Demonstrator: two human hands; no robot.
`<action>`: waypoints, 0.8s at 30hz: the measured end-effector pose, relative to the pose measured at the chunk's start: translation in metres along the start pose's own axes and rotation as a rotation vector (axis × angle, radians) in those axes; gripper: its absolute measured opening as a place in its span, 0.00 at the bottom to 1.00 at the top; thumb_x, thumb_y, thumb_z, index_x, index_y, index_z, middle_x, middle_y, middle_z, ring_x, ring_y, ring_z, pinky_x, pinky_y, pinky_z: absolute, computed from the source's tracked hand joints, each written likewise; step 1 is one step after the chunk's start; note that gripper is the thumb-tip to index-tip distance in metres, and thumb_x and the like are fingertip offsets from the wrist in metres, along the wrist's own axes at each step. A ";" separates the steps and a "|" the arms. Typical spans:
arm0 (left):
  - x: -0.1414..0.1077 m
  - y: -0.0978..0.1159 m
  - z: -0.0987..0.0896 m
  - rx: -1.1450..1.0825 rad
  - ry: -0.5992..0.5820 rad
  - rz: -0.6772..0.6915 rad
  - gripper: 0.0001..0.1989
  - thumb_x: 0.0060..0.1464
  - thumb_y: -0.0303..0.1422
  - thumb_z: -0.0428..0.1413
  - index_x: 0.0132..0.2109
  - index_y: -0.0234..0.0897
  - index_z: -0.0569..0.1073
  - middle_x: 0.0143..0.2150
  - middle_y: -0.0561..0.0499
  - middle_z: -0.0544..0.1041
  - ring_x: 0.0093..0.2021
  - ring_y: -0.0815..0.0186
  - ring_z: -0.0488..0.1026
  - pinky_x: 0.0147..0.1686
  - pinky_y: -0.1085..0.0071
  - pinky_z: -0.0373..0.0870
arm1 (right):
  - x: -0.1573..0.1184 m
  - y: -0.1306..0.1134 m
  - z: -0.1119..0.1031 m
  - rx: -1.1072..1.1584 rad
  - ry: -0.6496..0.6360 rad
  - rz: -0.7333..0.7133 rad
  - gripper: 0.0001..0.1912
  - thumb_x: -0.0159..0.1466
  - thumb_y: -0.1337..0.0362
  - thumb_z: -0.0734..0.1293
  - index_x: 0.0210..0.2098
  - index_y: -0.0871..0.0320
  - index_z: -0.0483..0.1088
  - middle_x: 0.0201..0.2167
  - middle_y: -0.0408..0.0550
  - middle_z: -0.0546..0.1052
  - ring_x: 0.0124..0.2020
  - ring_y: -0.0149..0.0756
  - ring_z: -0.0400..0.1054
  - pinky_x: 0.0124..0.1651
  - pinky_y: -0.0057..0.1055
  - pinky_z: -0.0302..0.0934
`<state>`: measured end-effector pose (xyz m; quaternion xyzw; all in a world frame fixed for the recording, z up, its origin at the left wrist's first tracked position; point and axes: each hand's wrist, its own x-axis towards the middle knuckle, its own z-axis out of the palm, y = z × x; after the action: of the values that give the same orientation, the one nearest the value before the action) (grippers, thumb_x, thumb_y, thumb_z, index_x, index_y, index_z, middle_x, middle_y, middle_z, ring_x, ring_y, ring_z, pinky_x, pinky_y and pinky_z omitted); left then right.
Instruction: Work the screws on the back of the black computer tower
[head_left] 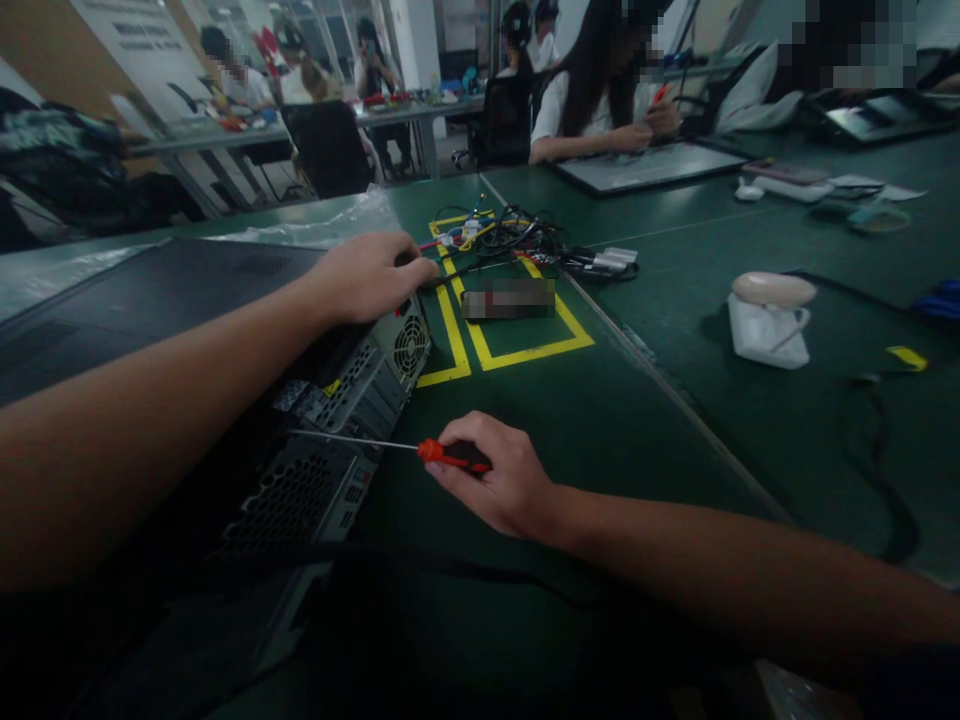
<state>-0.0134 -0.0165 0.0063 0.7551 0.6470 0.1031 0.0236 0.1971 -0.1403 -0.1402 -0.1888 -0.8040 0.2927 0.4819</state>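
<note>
A black desktop computer case [247, 262] lies on the table at the left, its metal back panel [352, 395] with fan grille and ports facing right. My left hand [375, 275] grips the case's far top corner, fingers bent over the edge beside a black cable; part of the fingers is hidden. My right hand [502, 470] is closed around the red-and-black handle of a screwdriver [431, 450]. The long thin shaft points left to the back panel, above the honeycomb vent; dark shadow hides what the tip meets.
Beyond the case lie tangled cables [517, 235] and a small dark block [510, 298] inside yellow tape marks [536, 355]. A white earbud case [769, 320] is at the right. A person [592, 100] sits across the table by a flat panel [652, 168]; others are farther back.
</note>
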 end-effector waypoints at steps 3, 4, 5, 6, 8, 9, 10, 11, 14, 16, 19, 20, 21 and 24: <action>0.000 -0.001 0.001 -0.013 0.008 -0.006 0.24 0.65 0.49 0.48 0.52 0.41 0.81 0.49 0.39 0.82 0.52 0.45 0.76 0.53 0.49 0.70 | 0.000 0.000 -0.001 0.004 0.011 0.013 0.07 0.74 0.59 0.72 0.48 0.55 0.73 0.40 0.47 0.80 0.37 0.36 0.74 0.44 0.33 0.71; 0.000 -0.001 0.001 -0.020 0.011 -0.010 0.23 0.65 0.49 0.49 0.52 0.42 0.82 0.49 0.39 0.82 0.52 0.44 0.76 0.53 0.49 0.70 | 0.000 0.000 -0.001 0.007 0.016 0.016 0.08 0.74 0.59 0.71 0.48 0.55 0.73 0.40 0.47 0.80 0.38 0.36 0.74 0.44 0.33 0.71; 0.000 -0.002 0.002 -0.026 0.013 -0.017 0.23 0.65 0.49 0.50 0.52 0.42 0.82 0.49 0.40 0.82 0.52 0.44 0.76 0.54 0.49 0.70 | -0.001 0.000 0.000 0.010 0.022 0.016 0.08 0.75 0.58 0.71 0.48 0.55 0.73 0.40 0.47 0.80 0.38 0.36 0.74 0.44 0.32 0.71; 0.000 -0.002 0.002 -0.032 0.017 -0.025 0.23 0.64 0.49 0.50 0.52 0.42 0.82 0.48 0.40 0.82 0.52 0.44 0.76 0.54 0.49 0.70 | -0.001 0.000 0.000 0.014 0.030 0.016 0.08 0.75 0.58 0.71 0.48 0.55 0.74 0.40 0.47 0.80 0.38 0.36 0.75 0.44 0.32 0.71; -0.001 -0.002 0.002 -0.041 0.031 -0.043 0.23 0.64 0.49 0.51 0.51 0.42 0.82 0.49 0.40 0.83 0.52 0.44 0.76 0.54 0.51 0.70 | -0.001 0.000 0.000 0.024 0.047 0.014 0.08 0.75 0.59 0.71 0.49 0.55 0.74 0.41 0.47 0.80 0.39 0.36 0.75 0.44 0.32 0.71; -0.002 -0.002 0.001 -0.043 0.037 -0.051 0.23 0.64 0.49 0.51 0.51 0.42 0.82 0.50 0.40 0.83 0.52 0.45 0.76 0.54 0.51 0.70 | -0.001 0.000 0.001 0.030 0.049 0.013 0.08 0.74 0.59 0.72 0.49 0.55 0.74 0.41 0.47 0.80 0.39 0.36 0.75 0.45 0.33 0.71; -0.002 -0.001 0.001 -0.043 0.043 -0.057 0.23 0.64 0.49 0.51 0.51 0.42 0.82 0.50 0.40 0.83 0.53 0.45 0.76 0.54 0.52 0.70 | -0.001 0.000 0.001 0.035 0.049 0.014 0.07 0.74 0.60 0.72 0.49 0.55 0.75 0.41 0.47 0.80 0.40 0.37 0.75 0.45 0.33 0.71; -0.003 -0.001 0.000 -0.040 0.048 -0.061 0.23 0.63 0.49 0.51 0.51 0.42 0.83 0.51 0.40 0.83 0.53 0.45 0.76 0.54 0.52 0.69 | 0.000 0.000 0.001 0.041 0.048 0.016 0.07 0.74 0.60 0.72 0.50 0.55 0.75 0.41 0.47 0.80 0.40 0.37 0.75 0.46 0.34 0.71; -0.003 0.000 0.000 -0.022 0.050 -0.055 0.23 0.62 0.49 0.51 0.51 0.42 0.83 0.53 0.40 0.83 0.54 0.44 0.75 0.54 0.52 0.69 | 0.000 -0.001 0.001 0.054 0.053 0.031 0.08 0.75 0.60 0.71 0.50 0.55 0.77 0.41 0.48 0.80 0.40 0.38 0.75 0.46 0.35 0.72; -0.002 -0.001 0.000 -0.017 0.051 -0.042 0.24 0.62 0.49 0.50 0.51 0.42 0.83 0.53 0.40 0.83 0.54 0.45 0.75 0.54 0.53 0.69 | 0.001 -0.001 0.001 0.057 0.067 0.042 0.08 0.75 0.59 0.71 0.50 0.55 0.78 0.42 0.48 0.81 0.40 0.38 0.75 0.46 0.35 0.72; -0.001 -0.003 0.000 -0.016 0.051 -0.026 0.25 0.62 0.49 0.49 0.51 0.41 0.83 0.51 0.40 0.83 0.54 0.46 0.76 0.54 0.53 0.69 | 0.002 -0.001 0.001 0.056 0.074 0.035 0.09 0.76 0.58 0.70 0.48 0.56 0.79 0.41 0.48 0.80 0.40 0.37 0.75 0.45 0.34 0.72; -0.001 -0.003 0.000 -0.015 0.052 -0.026 0.25 0.62 0.49 0.49 0.51 0.41 0.83 0.51 0.40 0.83 0.53 0.46 0.75 0.54 0.53 0.69 | 0.002 -0.001 0.002 0.054 0.069 0.028 0.09 0.76 0.58 0.69 0.48 0.57 0.79 0.41 0.48 0.80 0.39 0.37 0.75 0.45 0.34 0.72; 0.000 -0.003 0.001 -0.017 0.058 -0.028 0.24 0.62 0.49 0.49 0.50 0.42 0.83 0.51 0.40 0.83 0.53 0.46 0.75 0.54 0.53 0.69 | 0.002 -0.001 0.002 0.050 0.061 0.021 0.10 0.76 0.58 0.69 0.48 0.57 0.78 0.41 0.49 0.80 0.39 0.37 0.75 0.45 0.34 0.71; 0.000 -0.003 0.000 -0.024 0.076 -0.041 0.22 0.61 0.48 0.51 0.49 0.42 0.83 0.51 0.41 0.83 0.54 0.47 0.75 0.53 0.54 0.70 | 0.003 -0.002 0.002 0.039 0.043 0.016 0.11 0.77 0.57 0.68 0.47 0.58 0.77 0.40 0.49 0.80 0.39 0.37 0.75 0.45 0.34 0.71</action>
<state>-0.0159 -0.0165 0.0058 0.7371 0.6613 0.1389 0.0104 0.1937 -0.1409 -0.1376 -0.1920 -0.7861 0.3083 0.5002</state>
